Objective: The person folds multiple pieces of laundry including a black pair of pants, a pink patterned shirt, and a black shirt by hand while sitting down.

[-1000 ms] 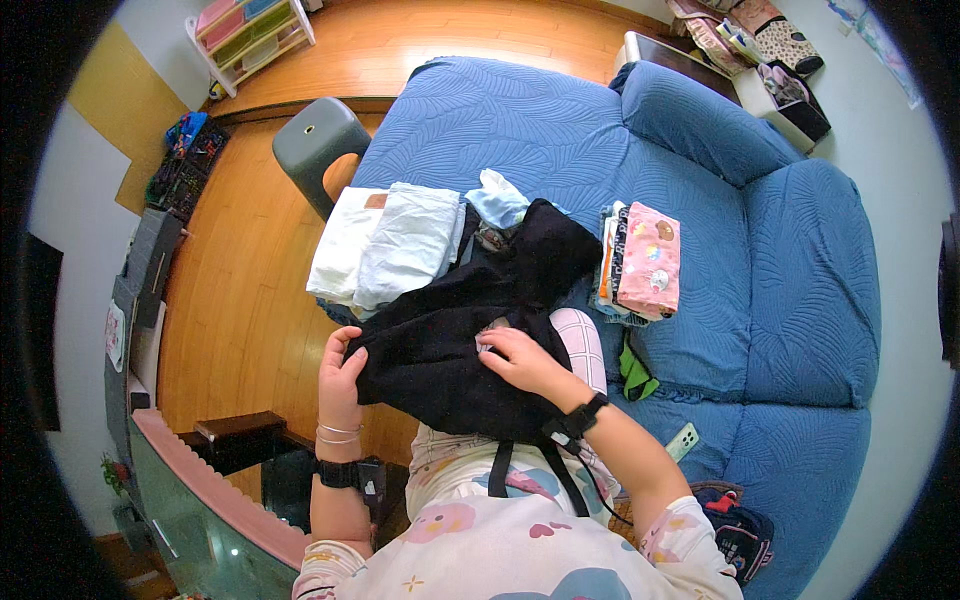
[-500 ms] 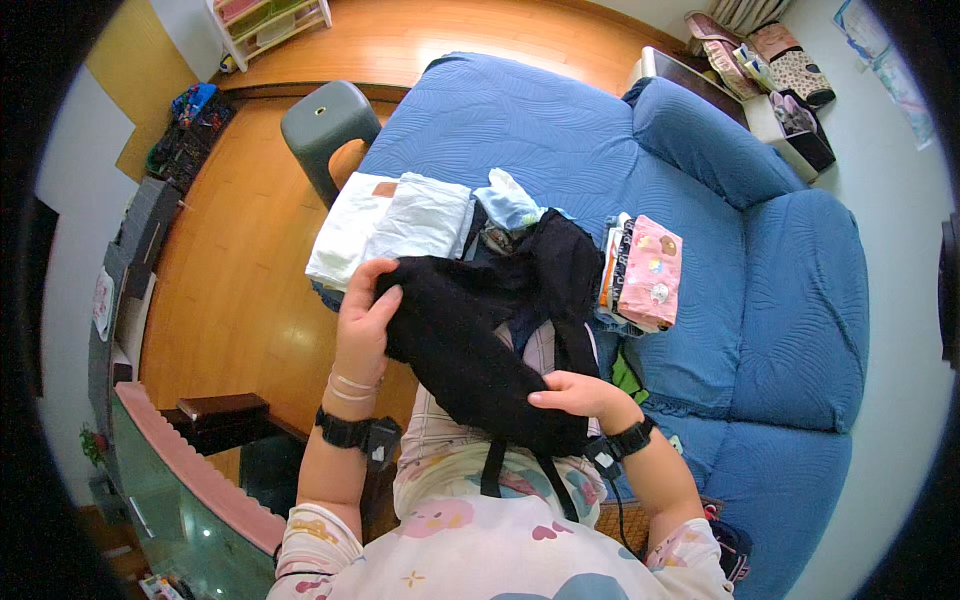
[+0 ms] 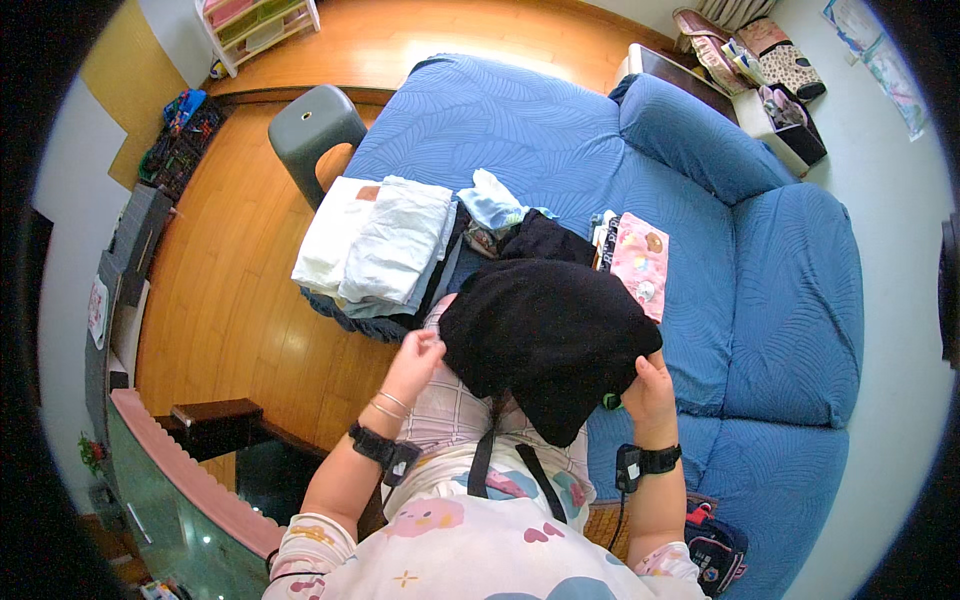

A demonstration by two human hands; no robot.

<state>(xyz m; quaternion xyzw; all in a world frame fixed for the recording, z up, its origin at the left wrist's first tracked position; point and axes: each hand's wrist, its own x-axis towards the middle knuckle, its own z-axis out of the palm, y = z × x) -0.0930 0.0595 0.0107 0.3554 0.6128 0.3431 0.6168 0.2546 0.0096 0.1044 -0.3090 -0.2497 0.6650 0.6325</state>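
Observation:
A black knitted-looking garment [image 3: 545, 335] is spread over my lap, its lower end hanging in a point. At its right edge my right hand [image 3: 650, 385] grips the cloth, thumb on top. My left hand [image 3: 412, 368] is closed, its fingertips pinched together right beside the garment's left edge; whether they hold cloth is hard to see. Beyond the garment lie a rumpled black cloth [image 3: 548, 240] and a light blue patterned cloth [image 3: 490, 203]. To the left is a stack of folded white and pale blue clothes [image 3: 395, 240]; to the right, a folded pink printed cloth [image 3: 641, 262] tops another pile.
The blue-covered sofa [image 3: 500, 120] extends ahead and to the right. A grey stool [image 3: 310, 135] stands at its left side on the wooden floor [image 3: 220, 270]. A glass-topped table with a pink edge [image 3: 190, 460] is at lower left, and a dark bag [image 3: 715, 550] at lower right.
The black garment has been turned and spread out, its bulk moving right. My right hand has shifted up and right to its edge; my left hand has come lower and right, its fingers drawn together.

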